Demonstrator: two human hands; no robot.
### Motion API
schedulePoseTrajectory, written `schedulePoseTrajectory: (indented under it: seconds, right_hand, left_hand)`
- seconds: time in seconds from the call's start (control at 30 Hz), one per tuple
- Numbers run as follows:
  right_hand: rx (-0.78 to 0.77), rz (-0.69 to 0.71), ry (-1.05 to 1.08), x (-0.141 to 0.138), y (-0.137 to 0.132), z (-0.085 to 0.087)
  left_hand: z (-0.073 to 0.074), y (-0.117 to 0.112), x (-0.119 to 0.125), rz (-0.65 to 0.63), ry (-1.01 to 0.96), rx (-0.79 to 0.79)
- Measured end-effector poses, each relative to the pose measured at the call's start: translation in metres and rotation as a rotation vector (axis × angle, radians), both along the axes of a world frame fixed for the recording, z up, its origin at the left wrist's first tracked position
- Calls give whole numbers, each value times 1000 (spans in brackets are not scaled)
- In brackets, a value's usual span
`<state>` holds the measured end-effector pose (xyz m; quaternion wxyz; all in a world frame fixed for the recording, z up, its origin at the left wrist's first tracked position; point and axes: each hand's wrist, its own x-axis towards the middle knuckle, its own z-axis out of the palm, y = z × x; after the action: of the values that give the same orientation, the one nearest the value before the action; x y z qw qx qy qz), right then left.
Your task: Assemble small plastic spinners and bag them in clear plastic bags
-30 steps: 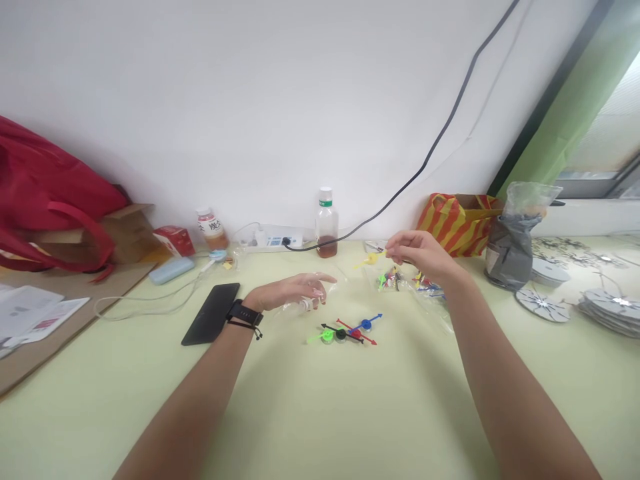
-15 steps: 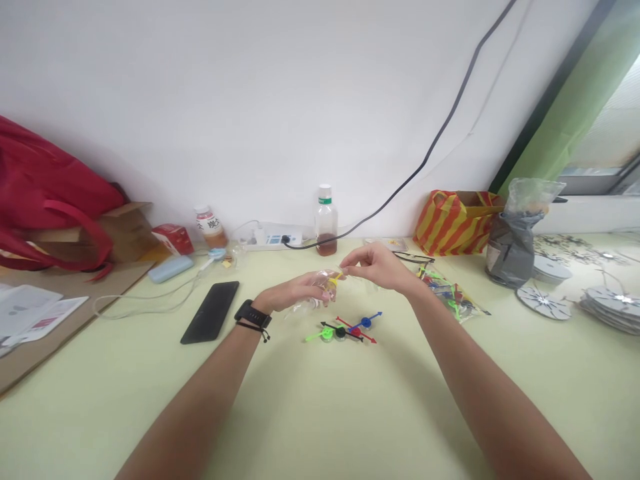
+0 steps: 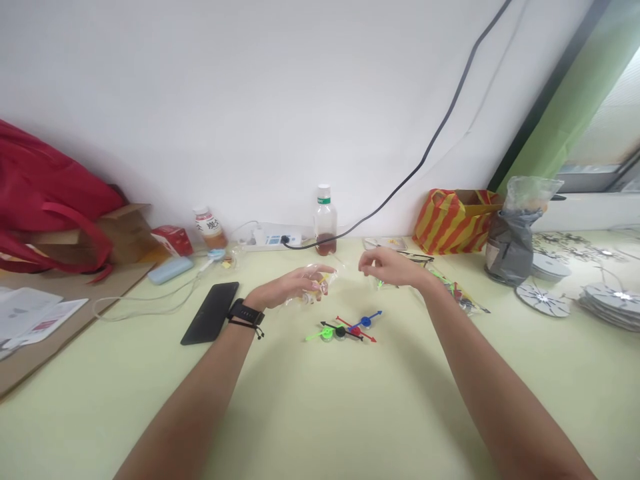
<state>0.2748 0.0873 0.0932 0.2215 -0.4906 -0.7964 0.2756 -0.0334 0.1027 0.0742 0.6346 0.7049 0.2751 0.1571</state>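
Observation:
My left hand (image 3: 295,285), with a black watch on its wrist, is closed on a clear plastic bag (image 3: 316,275) that has a yellow plastic arrow spinner (image 3: 314,287) in it. To the right, my right hand (image 3: 387,265) is apart from the bag, its fingers curled together; whether anything is in them is hidden. Just below its fingers shows a small green piece (image 3: 381,283). On the table beneath my hands lie several arrow spinners: a green one (image 3: 327,333), a black one (image 3: 341,332), a red one (image 3: 356,331) and a blue one (image 3: 367,323).
A bag of coloured spinners (image 3: 457,291) lies beyond my right forearm. Stacked white discs (image 3: 613,310) and a grey bag (image 3: 510,250) stand further right. A black phone (image 3: 210,313) lies left. A bottle (image 3: 325,227) and a power strip (image 3: 273,240) are by the wall.
My right hand has drawn away to the right from the bag and the yellow spinner. My left hand has shifted slightly left, still with the bag. The spinners on the table stay put.

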Motion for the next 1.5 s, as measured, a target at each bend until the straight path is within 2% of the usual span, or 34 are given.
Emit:
schedulePoseTrajectory:
  seconds: [0.1,0.2,0.27,0.33,0.43,0.53,0.7,0.8,0.9,1.03,1.27,1.4,1.5]
  right_hand:
    - [-166,205,-201,5,6,-14]
    - [-299,383,-242,-9,4,-22]
    - [-349,458,-238,-25,1,-27]
    - [-387,472,-264,-37,-3,-30]
    - [-394,414,-293,-40,-6,-29]
    - [-354,345,-226,-28,-8,-19]
    - [-224,262,-10,5,-13,11]
    - [-174,147,157,21,-16,26]
    - [-127,8,362,27,-19,34]
    - [-99,-92,572,23,-23,37]
    - [56,-305,720,2,-17,32]
    - [36,-289,830,-15,-12,25]
    - [6,-269,767,-30,-14,22]
  left_hand:
    - [-1,2,-4,27,7,-12]
    - [-1,3,-6,33,13,-18]
    - [-1,1,-5,27,10,-18]
    - [2,-1,-3,15,-1,-18]
    - [8,-5,0,2,-1,-23]
    - [12,-7,0,9,17,-20]
    - [11,-5,-2,17,29,-10]
    - [10,-4,-4,-1,34,3]
    - [11,-3,-4,-21,22,19]
    - [13,-5,-2,-38,32,27]
    - [13,-11,5,-52,20,51]
    - [11,-12,10,-63,5,44]
    - [9,-12,12,-74,-14,34]
